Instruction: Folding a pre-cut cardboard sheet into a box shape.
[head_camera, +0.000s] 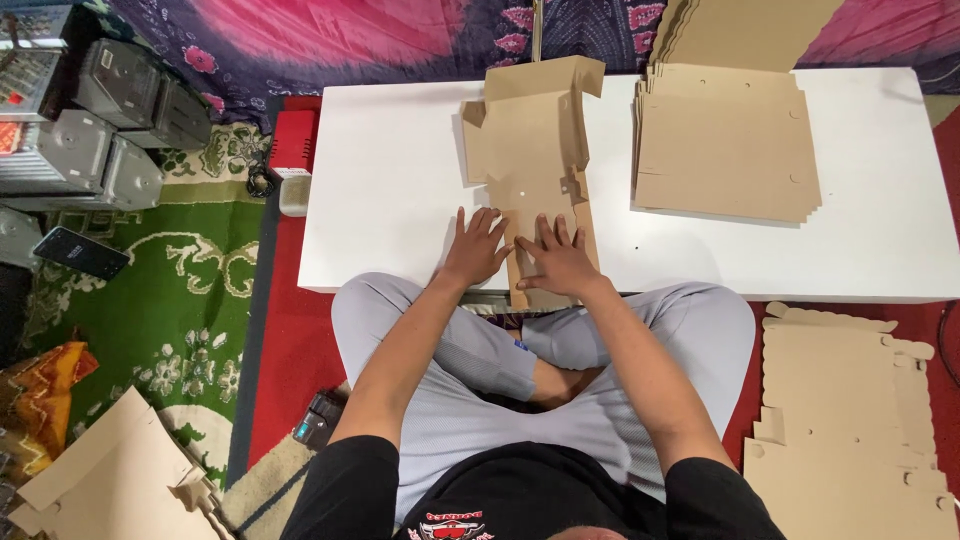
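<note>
— What lies off to your left?

— A green patterned carpet (180, 300), grey metal boxes (110, 140) stacked at its far edge, and a dark phone (80, 252) lying flat near them. Nearer you on that side, loose flat tan cardboard sheets (110, 485) rest on the floor.

— And your hands?

— You sit cross-legged at the near edge of a low white rectangular table (380, 170). Your left hand (476, 250) lies flat, palm down, fingers spread, partly on the table and partly on the left edge of a flat die-cut tan cardboard box blank (530, 150). Your right hand (556, 262) lies just beside it, also flat and fully spread, pressing on the blank's near end. Neither hand grips anything.

— Where exactly is the blank?

— It runs from the table's near edge, under your hands, to the far edge, where one flap tilts up.

— Further right?

— A stack of flat tan cardboard blanks (725, 140) sits on the table, well apart from your hands. More cut tan cardboard (850, 420) lies on the red floor beside your right knee.
</note>
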